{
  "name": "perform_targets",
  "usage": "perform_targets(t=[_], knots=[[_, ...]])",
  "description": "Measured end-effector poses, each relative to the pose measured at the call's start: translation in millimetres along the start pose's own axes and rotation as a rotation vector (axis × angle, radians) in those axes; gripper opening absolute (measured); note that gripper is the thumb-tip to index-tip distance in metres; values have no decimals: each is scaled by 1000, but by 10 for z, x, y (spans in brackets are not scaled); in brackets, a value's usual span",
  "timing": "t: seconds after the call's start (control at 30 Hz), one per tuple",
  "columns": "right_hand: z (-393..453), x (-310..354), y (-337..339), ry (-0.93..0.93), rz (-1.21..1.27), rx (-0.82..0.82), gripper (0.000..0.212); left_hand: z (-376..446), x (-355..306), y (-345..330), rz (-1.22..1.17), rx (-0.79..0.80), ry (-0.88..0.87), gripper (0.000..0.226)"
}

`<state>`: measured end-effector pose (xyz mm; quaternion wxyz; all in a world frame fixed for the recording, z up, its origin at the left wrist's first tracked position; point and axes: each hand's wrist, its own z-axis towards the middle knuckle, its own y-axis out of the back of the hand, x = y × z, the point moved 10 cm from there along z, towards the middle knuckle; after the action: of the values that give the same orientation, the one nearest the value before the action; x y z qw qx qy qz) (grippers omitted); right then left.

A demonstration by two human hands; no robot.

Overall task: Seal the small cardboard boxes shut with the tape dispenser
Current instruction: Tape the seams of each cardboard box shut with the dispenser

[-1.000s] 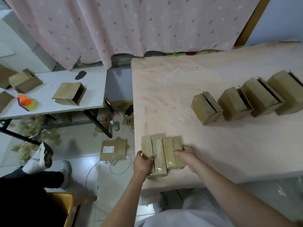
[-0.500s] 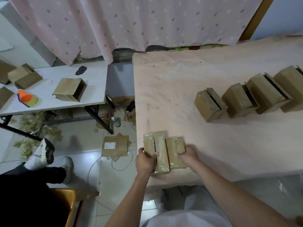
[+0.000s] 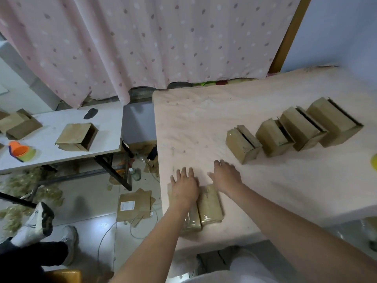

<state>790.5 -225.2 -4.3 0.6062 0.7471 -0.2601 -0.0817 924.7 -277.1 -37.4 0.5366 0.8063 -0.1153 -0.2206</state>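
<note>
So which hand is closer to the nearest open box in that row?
Right. The right hand lies open just short of the nearest open box, while the left hand rests farther off on the taped boxes.

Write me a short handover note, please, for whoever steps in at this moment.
Left hand: open, fingers straight, flat on the left taped box.
Right hand: open, above the table, just past the right taped box.
The two taped boxes lie side by side at the near edge. Four boxes in a row at right look open along their tops, so sealing them remains. No tape dispenser is visible in the head view.
</note>
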Motion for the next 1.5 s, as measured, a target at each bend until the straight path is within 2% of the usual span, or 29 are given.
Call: perform_targets(t=[0.07,0.2,0.33,0.4,0.63,0.83,1.03,1.27,1.5], knots=[[47,-84,343,11,-38,-57,48,158,-277,145,45,-13,-72,53],[35,-510,815,-69,-79,-53,43,372,-915,419,126,-20,-204,51],[-17,-1049,1052,-124,-118,6,20,460,-1594,559,163,8,-320,50],[-70,-1351,1197,-169,-183,-6,15,458,-1921,626,183,10,-351,48],[-139,-2309,1694,-218,-165,-82,32,592,-2973,700,286,0,-370,44],[-101,-3522,1956,-226,-105,-93,33,662,-4216,563,298,-37,-404,52],[-116,-4561,2314,-205,-126,-88,38,630,-5295,345,340,-1,-367,47],[43,-5118,2590,-201,-104,-117,37,751,-5928,409,360,-35,-350,48],[325,-5350,2607,-195,-91,-92,36,1017,-6188,384,453,-30,-364,42]])
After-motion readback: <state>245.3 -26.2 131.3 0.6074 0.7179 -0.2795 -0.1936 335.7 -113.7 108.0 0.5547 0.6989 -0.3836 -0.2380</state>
